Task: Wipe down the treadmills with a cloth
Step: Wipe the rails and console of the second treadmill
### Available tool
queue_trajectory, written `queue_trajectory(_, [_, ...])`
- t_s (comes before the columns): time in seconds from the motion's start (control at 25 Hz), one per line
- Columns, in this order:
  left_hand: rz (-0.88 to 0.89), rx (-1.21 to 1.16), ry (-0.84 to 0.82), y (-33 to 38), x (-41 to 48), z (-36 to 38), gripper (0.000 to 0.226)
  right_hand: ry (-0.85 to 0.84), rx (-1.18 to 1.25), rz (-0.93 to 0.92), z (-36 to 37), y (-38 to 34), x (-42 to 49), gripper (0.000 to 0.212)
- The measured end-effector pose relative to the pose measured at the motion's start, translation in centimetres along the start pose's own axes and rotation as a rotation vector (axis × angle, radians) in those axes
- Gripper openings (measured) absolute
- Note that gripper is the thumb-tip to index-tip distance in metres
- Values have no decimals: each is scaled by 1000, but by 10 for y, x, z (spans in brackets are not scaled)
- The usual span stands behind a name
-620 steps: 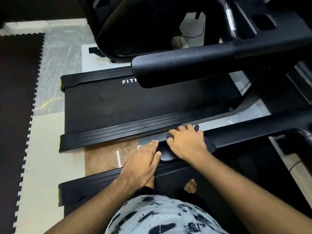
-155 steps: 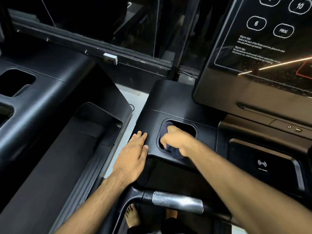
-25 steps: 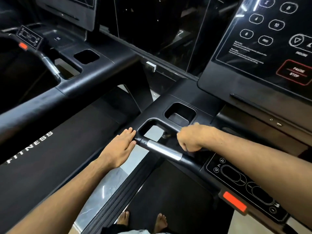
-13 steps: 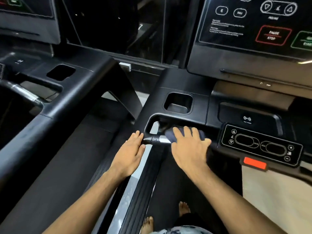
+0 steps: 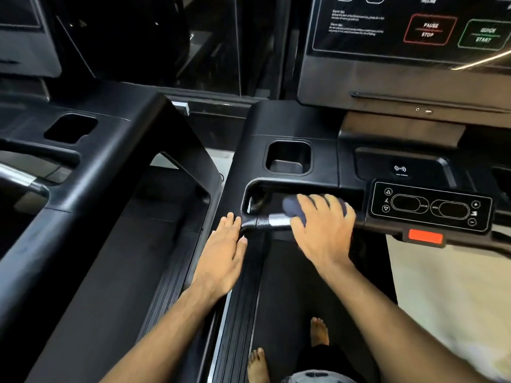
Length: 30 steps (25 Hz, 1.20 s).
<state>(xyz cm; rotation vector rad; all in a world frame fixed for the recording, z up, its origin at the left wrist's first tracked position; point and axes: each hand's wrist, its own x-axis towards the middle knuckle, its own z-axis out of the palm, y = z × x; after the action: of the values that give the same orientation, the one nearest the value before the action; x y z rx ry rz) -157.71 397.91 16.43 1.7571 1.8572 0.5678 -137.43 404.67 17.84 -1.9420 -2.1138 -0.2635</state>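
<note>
Right hand (image 5: 322, 230) has slid cloth (image 5: 294, 210) rightward along handlebar (image 5: 272, 221).

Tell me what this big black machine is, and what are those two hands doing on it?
It is a treadmill, a machine people walk or run on indoors. The picture comes from a camera on the person's head, looking down, so you see their own arms and bare feet. The right hand presses a dark blue cloth around the shiny handlebar to wipe it. The left hand lies flat, touching the bar's black end, holding nothing. Nearby are an empty cup holder, a button panel and a red safety tab.
</note>
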Motion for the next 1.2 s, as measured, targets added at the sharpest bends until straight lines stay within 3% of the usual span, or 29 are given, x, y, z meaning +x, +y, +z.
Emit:
queue_trajectory(0.04, [2,-11,3,-1,0,0,53,-9,15,100,-1,-13,0,44])
queue_trajectory(0.08, [9,-13,3,-1,0,-1,53,-35,43,75,2,-34,-2,43])
queue_trajectory(0.2, [26,-18,-7,-7,0,-1,53,-113,2,-338,13,-53,-6,50])
queue_trajectory(0.24, [23,-23,-19,-9,-1,-1,53,-131,-12,-300,10,-40,2,48])
queue_trajectory(0.36, [10,-63,-5,-11,-4,-1,53,-35,9,100,4,-33,6,41])
queue_trajectory(0.4, [16,-74,2,-11,-4,-1,53,-63,15,49,5,-48,1,42])
queue_trajectory(0.52, [36,-130,15,-12,-7,0,53,-79,27,-422,24,-76,-13,63])
queue_trajectory(0.68, [15,-173,25,-12,-8,-1,52,-65,-310,-963,21,1,-3,75])
queue_trajectory(0.8, [48,-76,3,-11,-7,-4,52,-124,-612,-1331,5,58,13,78])
queue_trajectory(0.96, [70,59,-13,-8,-10,-2,57,-113,-810,-1384,-8,70,18,75])
queue_trajectory(1.08, [79,103,-10,-5,-9,-1,58,-105,-778,-1359,5,31,9,81])
queue_trajectory(1.2, [105,129,-29,-10,-6,-3,58,-93,-735,-1340,-7,64,17,86])
